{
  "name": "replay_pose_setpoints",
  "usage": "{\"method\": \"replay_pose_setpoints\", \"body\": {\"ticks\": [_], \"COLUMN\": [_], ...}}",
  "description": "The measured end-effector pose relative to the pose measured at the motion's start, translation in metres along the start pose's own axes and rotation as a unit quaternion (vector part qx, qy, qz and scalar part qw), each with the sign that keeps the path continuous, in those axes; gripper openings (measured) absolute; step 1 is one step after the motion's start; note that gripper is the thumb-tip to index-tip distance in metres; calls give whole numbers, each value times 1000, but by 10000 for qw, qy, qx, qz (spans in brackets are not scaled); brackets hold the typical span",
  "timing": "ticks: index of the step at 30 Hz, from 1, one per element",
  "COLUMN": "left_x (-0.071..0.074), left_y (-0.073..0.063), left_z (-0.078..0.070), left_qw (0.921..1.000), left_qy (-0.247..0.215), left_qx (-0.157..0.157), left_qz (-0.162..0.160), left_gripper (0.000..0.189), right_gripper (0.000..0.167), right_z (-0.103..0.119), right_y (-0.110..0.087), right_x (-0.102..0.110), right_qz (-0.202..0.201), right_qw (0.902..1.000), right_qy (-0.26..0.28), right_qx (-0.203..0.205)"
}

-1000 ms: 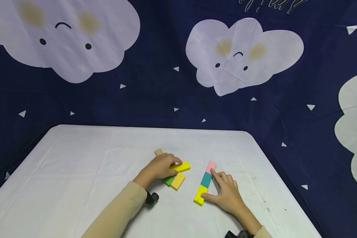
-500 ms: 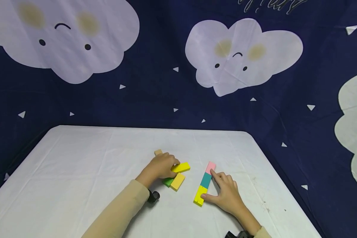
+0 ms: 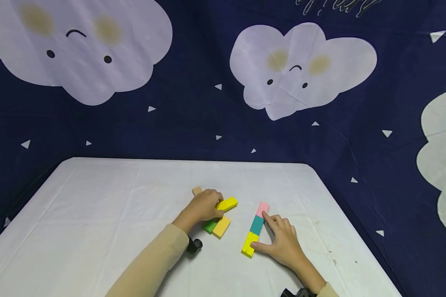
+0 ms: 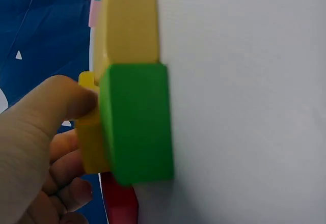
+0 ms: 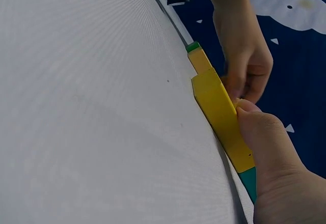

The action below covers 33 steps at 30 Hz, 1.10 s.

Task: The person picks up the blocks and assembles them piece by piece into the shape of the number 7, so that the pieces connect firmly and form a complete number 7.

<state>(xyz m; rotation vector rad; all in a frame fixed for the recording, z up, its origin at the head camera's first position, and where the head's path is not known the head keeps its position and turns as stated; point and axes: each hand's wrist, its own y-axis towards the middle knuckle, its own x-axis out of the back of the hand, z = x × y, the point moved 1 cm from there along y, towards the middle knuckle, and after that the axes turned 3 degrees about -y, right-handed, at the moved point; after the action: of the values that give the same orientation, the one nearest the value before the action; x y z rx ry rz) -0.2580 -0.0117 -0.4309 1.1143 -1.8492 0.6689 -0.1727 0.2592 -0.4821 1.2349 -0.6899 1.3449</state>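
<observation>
My left hand (image 3: 206, 206) pinches a yellow block (image 3: 227, 204) between thumb and fingers. In the left wrist view this yellow block (image 4: 92, 147) shows behind a green block (image 4: 137, 122). A tan-yellow block (image 3: 221, 227) lies beside the green one, and a light wooden block (image 3: 197, 190) peeks out beyond the hand. My right hand (image 3: 282, 239) touches a straight row of three blocks with thumb and index finger spread along it. The row runs from a pink block (image 3: 262, 209) through a teal block (image 3: 257, 225) to a yellow block (image 3: 250, 244) nearest me.
A red block (image 4: 121, 203) shows below the green one in the left wrist view; in the head view the left hand hides it. The white table (image 3: 96, 214) ends at a dark blue cloth backdrop (image 3: 193, 123) with printed clouds.
My left hand has shifted slightly right and away from me, and its yellow block has risen a little off the others. My right hand and the row of three stay put.
</observation>
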Motion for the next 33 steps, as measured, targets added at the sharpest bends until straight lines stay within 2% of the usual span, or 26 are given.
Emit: {"method": "replay_pose_setpoints", "body": {"ticks": [3,6,14,21,25,28,33], "left_x": [1,2,-1,-16,-28,-35,-43], "left_y": [5,10,31,52,61,64,70], "left_z": [-5,-13,-38,-56,-61,-63,-64], "left_qw": [9988,9973,9987,9984,9977,9973,9943], "left_qy": [-408,-592,-303,-62,-112,-201,-317], "left_qx": [242,357,230,294,403,356,201], "left_qz": [-119,-241,-333,-480,-528,-608,-998], "left_gripper": [41,42,45,50,48,45,34], "right_gripper": [107,107,108,107,107,107,106], "right_z": [0,0,0,1,1,2,1], "right_y": [0,-1,-1,-1,-1,-1,-1], "right_x": [1,1,3,3,3,3,2], "right_qz": [7,32,69,65,73,18,-42], "right_qw": [10000,10000,10000,9999,10000,10000,10000], "right_qy": [-22,-30,-24,-19,22,35,27], "right_qx": [-16,-35,-68,-86,-57,-5,64]}}
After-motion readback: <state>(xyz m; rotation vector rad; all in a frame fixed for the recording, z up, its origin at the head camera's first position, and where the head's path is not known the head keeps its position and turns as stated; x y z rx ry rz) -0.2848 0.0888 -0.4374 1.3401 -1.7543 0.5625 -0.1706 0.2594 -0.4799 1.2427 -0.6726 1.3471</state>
